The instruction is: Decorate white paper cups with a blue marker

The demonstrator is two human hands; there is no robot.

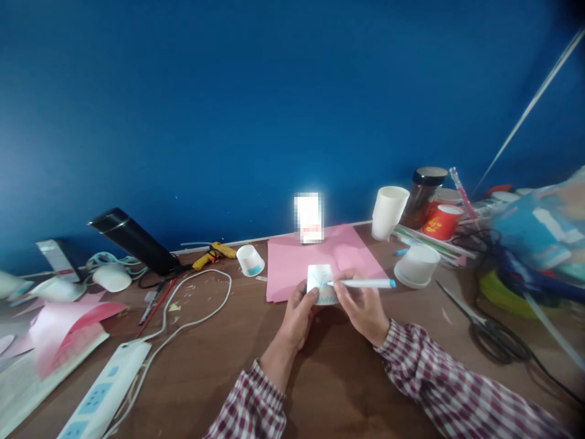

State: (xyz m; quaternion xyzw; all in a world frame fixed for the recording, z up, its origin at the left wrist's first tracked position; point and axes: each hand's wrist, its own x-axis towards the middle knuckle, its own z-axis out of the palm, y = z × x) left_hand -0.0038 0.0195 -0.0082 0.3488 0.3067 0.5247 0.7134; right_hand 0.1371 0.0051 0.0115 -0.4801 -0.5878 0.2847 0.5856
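My left hand (299, 314) is closed round the left side of a small white paper cup (320, 277), its thumb on the near face. Blue lines and a zigzag are drawn on the cup. A white marker with a blue end (372, 283) is pinched in my right hand (364, 311), and its tip meets or nearly meets the cup's drawn face. Beneath and beyond the cup lie sheets of pink paper (286, 262). A bright, pixelated upright rectangle (309, 217) stands at the back of the paper.
Scissors (493, 335) lie at the right, near an overturned white cup (417, 266). Stacked white cups (388, 213) and a dark jar (423, 195) stand behind. To the left are a power strip (105, 390), a looping white cable (192, 329), a yellow glue gun (214, 253) and a black cylinder (137, 241).
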